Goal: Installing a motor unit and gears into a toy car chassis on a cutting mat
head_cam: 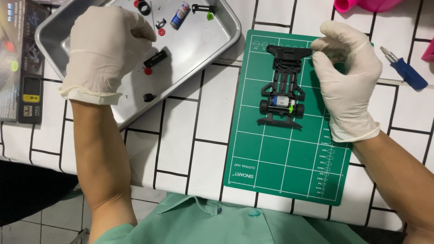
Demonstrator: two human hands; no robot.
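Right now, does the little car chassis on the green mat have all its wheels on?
No. The chassis lies flat on the green mat with two black wheels at its near end only; the far end, by the right hand, shows none.

**White brick-patterned table and what rests on it**

The table, covered in white cloth with black brick lines, carries a green gridded cutting mat. Left of the mat lies a shiny metal tray; farther left, a dark printed box. Right of the mat rests a blue-handled screwdriver, with a pink object beyond the mat's far right corner.
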